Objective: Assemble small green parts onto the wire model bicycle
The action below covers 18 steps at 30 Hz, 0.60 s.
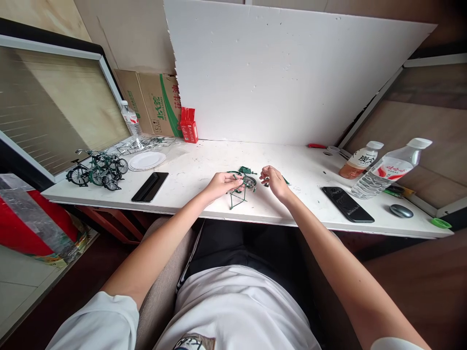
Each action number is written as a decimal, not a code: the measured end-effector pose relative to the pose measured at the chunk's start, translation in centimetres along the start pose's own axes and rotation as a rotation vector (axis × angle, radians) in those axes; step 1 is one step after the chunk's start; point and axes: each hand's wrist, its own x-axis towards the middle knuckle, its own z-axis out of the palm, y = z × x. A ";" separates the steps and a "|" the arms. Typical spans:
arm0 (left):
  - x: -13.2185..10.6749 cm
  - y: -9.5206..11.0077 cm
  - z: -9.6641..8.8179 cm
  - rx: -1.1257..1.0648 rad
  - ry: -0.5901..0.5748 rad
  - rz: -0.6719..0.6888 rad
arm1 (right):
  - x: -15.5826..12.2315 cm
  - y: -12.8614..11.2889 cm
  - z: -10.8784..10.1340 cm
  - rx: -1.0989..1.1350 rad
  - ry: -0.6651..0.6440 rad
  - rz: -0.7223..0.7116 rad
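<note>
Head view: above the tabletop (215, 155), the green bicycle frame (238, 204) is showing at four o'clock from the left hand (223, 185), whose fingers are pinching it. It is probably handling light, stiff and brittle, best gripped at joints. Its long axis is seemingly running from one o'clock, pointing toward seven. At two, the right hand (274, 182) is holding curled fingers, grip unclear.

White tabletop (204, 153) with green pieces (247, 170), small bicycles (97, 176), plates (147, 160), phones (150, 187), bottles (358, 164), mouse (401, 210).
</note>
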 end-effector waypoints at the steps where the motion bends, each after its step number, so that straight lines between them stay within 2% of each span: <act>1: 0.0 0.0 0.0 0.007 0.001 -0.004 | 0.2 0.4 -0.6 -0.043 -0.010 -0.011; 6: -0.1 0.0 -0.1 0.000 0.009 -0.025 | 0.6 1.2 -3.5 -0.488 -0.229 0.009; 9: -0.1 0.0 -0.1 0.006 0.008 -0.041 | 0.5 0.9 -4.5 -0.662 -0.408 0.023; 11: 0.0 -0.1 -0.2 0.007 0.006 -0.046 | 0.4 0.6 -4.8 -0.690 -0.467 0.021; 18: -0.2 0.1 -0.1 0.011 0.005 -0.051 | 0.0 -0.5 -5.6 -0.549 -0.499 0.016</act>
